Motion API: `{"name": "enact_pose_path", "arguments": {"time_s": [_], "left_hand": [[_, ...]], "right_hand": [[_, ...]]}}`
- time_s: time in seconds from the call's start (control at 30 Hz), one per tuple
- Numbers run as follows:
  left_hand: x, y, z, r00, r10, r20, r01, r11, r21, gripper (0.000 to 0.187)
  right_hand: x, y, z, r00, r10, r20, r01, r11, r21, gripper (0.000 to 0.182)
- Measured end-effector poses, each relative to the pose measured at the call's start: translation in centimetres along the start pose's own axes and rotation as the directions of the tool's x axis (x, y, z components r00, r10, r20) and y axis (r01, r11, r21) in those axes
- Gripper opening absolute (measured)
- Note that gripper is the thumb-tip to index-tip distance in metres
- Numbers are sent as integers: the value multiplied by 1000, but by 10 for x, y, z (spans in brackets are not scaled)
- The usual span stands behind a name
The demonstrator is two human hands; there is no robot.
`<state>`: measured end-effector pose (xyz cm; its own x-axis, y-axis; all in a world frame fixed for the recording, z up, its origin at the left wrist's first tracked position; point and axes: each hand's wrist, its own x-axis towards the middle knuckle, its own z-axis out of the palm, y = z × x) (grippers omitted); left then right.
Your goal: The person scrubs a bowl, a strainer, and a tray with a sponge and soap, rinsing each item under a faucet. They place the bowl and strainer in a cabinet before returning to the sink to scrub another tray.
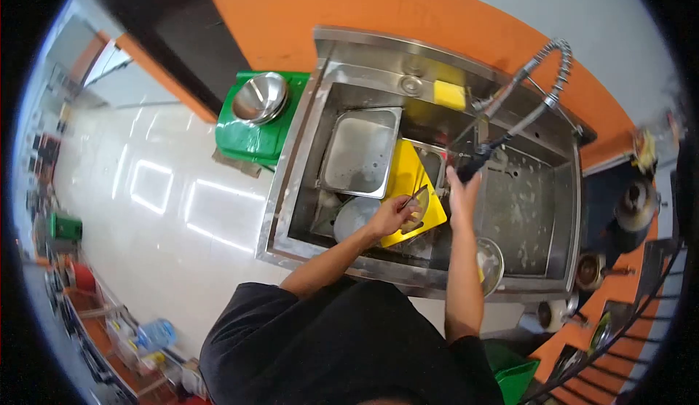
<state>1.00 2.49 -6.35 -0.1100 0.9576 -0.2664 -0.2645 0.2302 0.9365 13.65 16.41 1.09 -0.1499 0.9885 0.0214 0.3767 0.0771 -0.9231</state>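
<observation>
My left hand (392,216) is closed on a small rounded, dark-edged utensil (418,209) whose exact kind I cannot make out. It is held above a yellow cutting board (408,168) that lies tilted in the sink. My right hand (464,200) grips the black handle of a spray faucet (475,166), with its nozzle over the middle of the sink. Left of the board, a rectangular steel pan (362,152) holds cloudy water. A pale round bowl (355,217) sits below the pan, close to my left wrist.
The steel sink (291,187) has a right basin (520,216) with foamy residue. A yellow sponge (450,95) rests on the back ledge. Steel bowls (259,98) sit on a green bin (251,137) at the left. A round strainer-like bowl (490,265) lies by my right forearm.
</observation>
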Motion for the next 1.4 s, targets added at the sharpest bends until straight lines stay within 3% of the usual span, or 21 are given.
{"name": "enact_pose_path", "arguments": {"time_s": [0.03, 0.07, 0.1, 0.13, 0.17, 0.2, 0.27, 0.33, 0.47, 0.53, 0.57, 0.63, 0.67, 0.73, 0.87, 0.93, 0.97, 1.03, 1.17, 1.27, 1.4], "left_hand": [[-10, 9, -2, 1000, 0, -25, 0, 1000, -15, 28], [-21, 19, -8, 995, 80, -66, -56, 948, 314, 26], [-29, 27, -16, 984, 161, -77, -80, 783, 617, 24], [-34, 28, -26, 983, 153, -99, -60, 784, 617, 24], [-40, 30, -35, 968, 250, 3, -146, 557, 817, 25], [-45, 32, -44, 940, 312, 134, -224, 273, 935, 26], [-45, 38, -62, 945, 273, 179, -225, 146, 963, 30], [-38, 28, -79, 828, 476, 297, -325, -25, 945, 31], [-43, 64, -123, 786, 606, 117, -240, 124, 963, 62], [-35, 75, -185, 500, 786, -364, -184, 507, 842, 72], [-29, 87, -221, 230, 726, -648, 24, 662, 749, 70], [-5, 73, -344, -79, 319, -945, -179, 928, 328, 78], [-3, 81, -390, -116, 42, -992, -142, 988, 58, 83], [-5, 93, -444, 276, -285, -918, -372, 848, -376, 69], [15, 55, -515, 259, -211, -943, -127, 960, -250, 47], [10, 58, -515, 138, 52, -989, 253, 964, 86, 31], [15, 67, -504, 180, 76, -981, 256, 959, 121, 31], [-6, 100, -462, 263, 600, -755, 228, 722, 653, 26], [-6, 163, -393, 401, 717, -571, 278, 499, 821, 25], [16, 178, -401, 474, 623, -622, 333, 527, 782, 26], [26, 206, -400, 575, 590, -566, 393, 407, 824, 28]], "right_hand": [[-11, 16, 7, 995, 73, -61, -77, 996, -51, 80], [-24, 37, 22, 981, 146, -128, -159, 983, -97, 86], [-37, 49, 36, 965, 256, -64, -234, 943, 236, 82], [-46, 31, 32, 965, 260, -41, -244, 941, 235, 82], [-53, 9, 18, 738, 530, 418, -673, 625, 396, 75], [-59, -9, 11, 320, 498, 806, -947, 160, 277, 68], [-68, -17, 20, 317, 415, 853, -940, 259, 223, 58], [-79, -14, 27, 310, 345, 886, -917, 355, 183, 48], [-92, -12, 52, 511, 436, 740, -812, 528, 250, 23], [-97, -6, 55, 738, 467, 487, -633, 730, 258, 27], [-100, 6, 55, 813, 444, 376, -559, 777, 290, 28], [-111, 27, 53, 878, 399, 263, -454, 869, 197, 27], [-115, 31, 51, 930, 326, 168, -343, 935, 88, 27], [-126, 32, 51, 925, 347, 157, -363, 927, 92, 27], [-153, 59, 60, 932, 321, 170, -327, 945, 6, 32], [-160, 59, 65, 957, 254, 140, -231, 959, -162, 31], [-164, 67, 67, 968, 232, 93, -222, 969, -111, 31], [-165, 69, 62, 970, 228, 81, -219, 969, -111, 32], [-163, 59, 56, 978, 199, 56, -191, 973, -129, 31], [-168, 63, 60, 989, 131, 63, -127, 989, -72, 27], [-166, 61, 69, 952, 298, 72, -292, 953, -84, 26]]}}
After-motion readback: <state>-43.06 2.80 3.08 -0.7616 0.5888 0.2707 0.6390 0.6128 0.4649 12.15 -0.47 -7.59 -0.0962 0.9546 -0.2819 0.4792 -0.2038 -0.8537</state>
